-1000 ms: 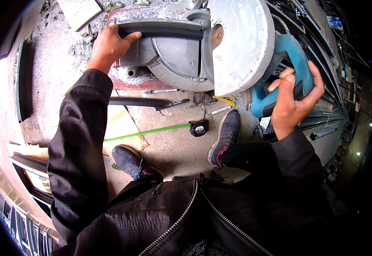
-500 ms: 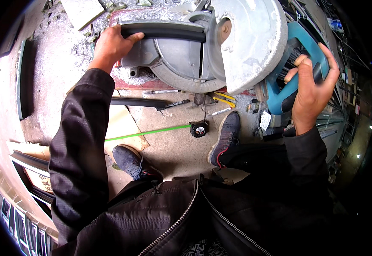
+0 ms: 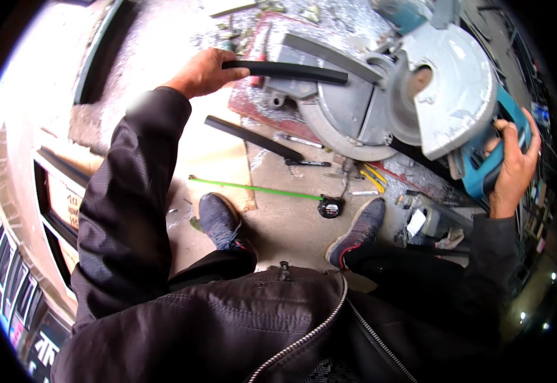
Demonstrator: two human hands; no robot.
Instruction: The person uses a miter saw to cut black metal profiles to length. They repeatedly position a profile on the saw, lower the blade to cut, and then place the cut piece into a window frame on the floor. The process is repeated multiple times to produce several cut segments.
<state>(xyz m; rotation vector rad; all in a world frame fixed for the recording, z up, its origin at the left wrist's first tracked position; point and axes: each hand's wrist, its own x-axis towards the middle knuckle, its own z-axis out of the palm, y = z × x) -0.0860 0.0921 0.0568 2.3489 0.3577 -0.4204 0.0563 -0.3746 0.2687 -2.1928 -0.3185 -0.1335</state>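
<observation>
On saw bed | left hand (image 3: 203, 71) fingers pinch black bar (image 3: 285, 71) end | right hand (image 3: 515, 163) fingers seemingly wrap teal handle (image 3: 490, 167)

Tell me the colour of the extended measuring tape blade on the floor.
Bright green tape blade, clearest in the head view.

saw guard (image 3: 457, 96) between hands, floor (image 3: 278, 217) below open

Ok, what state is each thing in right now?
Left hand: gripping the black bar, laid across the saw bed.
Right hand: closed on the blue saw handle.
Saw head: raised, tilted back.
Tape measure: on the floor, green tape extended.
</observation>
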